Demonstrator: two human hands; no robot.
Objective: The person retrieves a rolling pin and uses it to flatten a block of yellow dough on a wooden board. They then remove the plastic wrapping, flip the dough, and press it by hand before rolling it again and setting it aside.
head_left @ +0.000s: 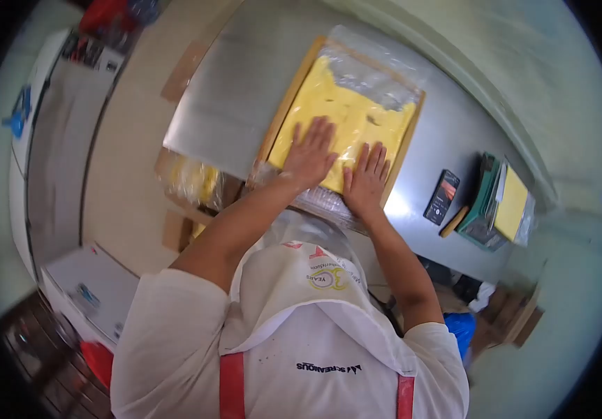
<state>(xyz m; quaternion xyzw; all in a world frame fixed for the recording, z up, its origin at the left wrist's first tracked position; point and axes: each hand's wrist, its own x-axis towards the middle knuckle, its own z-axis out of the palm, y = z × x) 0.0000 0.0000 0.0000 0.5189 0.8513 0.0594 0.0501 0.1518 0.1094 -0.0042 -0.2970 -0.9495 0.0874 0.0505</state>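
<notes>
An open shallow cardboard box [262,143] sits on the metal table. Inside it lies a clear plastic bag of soft-looking yellow stuff [353,115], whose exact kind I cannot make out. The yellow covers most of the box, while the far end shows crinkled plastic with little yellow under it. My left hand [308,152] rests flat on the bag near the box's left side, fingers spread. Lower and to the right, my right hand [366,181] also lies flat on the bag, fingers pointing away from me. Neither hand grips anything.
On the metal table [224,91], a phone [442,197] lies to the right, near a brown-handled object [454,221] and a stack of folders [496,202]. Below the table's left edge is another box with a plastic-wrapped yellow bag [193,178]. A white cabinet [91,283] stands at lower left.
</notes>
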